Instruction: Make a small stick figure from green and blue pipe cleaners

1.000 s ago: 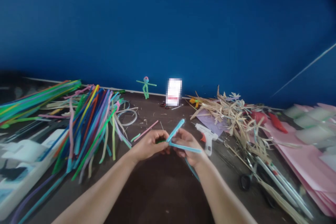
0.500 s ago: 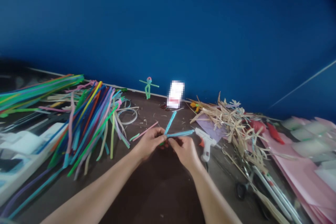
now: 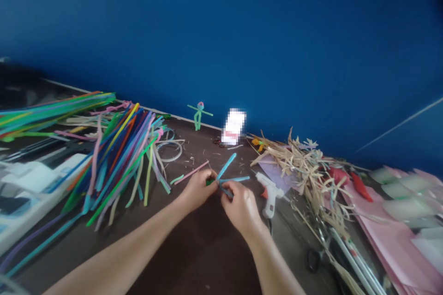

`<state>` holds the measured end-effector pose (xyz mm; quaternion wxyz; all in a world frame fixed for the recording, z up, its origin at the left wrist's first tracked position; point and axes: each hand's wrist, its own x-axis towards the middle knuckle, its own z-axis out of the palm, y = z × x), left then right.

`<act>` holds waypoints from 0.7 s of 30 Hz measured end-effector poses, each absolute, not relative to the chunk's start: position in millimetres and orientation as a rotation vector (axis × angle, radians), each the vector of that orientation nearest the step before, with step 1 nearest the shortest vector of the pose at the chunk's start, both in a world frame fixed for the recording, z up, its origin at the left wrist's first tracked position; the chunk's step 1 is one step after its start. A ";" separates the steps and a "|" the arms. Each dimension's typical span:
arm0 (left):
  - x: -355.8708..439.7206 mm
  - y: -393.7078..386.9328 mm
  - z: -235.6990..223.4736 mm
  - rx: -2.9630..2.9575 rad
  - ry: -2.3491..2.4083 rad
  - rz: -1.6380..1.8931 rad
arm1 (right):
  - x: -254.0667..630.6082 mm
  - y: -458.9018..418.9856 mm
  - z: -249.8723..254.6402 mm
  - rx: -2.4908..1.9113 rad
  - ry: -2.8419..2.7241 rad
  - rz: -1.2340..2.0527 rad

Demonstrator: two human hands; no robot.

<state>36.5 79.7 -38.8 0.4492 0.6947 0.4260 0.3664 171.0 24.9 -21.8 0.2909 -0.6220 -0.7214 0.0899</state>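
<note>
A light-blue pipe cleaner (image 3: 227, 167), bent into a V with two arms pointing away from me, is held between my hands over the middle of the table. My left hand (image 3: 200, 187) pinches it near the bend, where a bit of green shows at the fingertips. The thumb and fingers of my right hand (image 3: 239, 199) close on the blue piece just beside that. Beyond them, a small green pipe cleaner figure (image 3: 198, 117) with a pink and blue head stands against the wall. A pink pipe cleaner (image 3: 192, 172) lies just past my left hand.
Bundled coloured pipe cleaners (image 3: 119, 152) spread over the left side, by a white case (image 3: 41, 193). A white glue gun (image 3: 270, 193) lies right of my hands, near dried straw strips (image 3: 304, 161), scissors (image 3: 314, 259) and pink sheets (image 3: 377, 235). A lit, pixelated phone-like screen (image 3: 234, 126) stands behind.
My right hand has turned and drawn slightly down at the bend. The right-hand arm of the blue pipe cleaner looks shorter and spread. The view has shifted slightly.
</note>
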 end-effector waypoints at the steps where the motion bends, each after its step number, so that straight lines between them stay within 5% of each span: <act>1: 36.0 79.5 -38.3 1.786 1.066 0.915 | 170.6 24.5 -21.8 -1.658 -1.938 0.228; 10: 30.7 79.8 -28.9 1.976 1.074 0.790 | 174.7 22.7 -12.8 -1.547 -1.931 0.096; 21: 27.5 80.6 -29.6 2.039 0.944 0.652 | 181.9 26.6 -16.1 -1.585 -1.816 0.372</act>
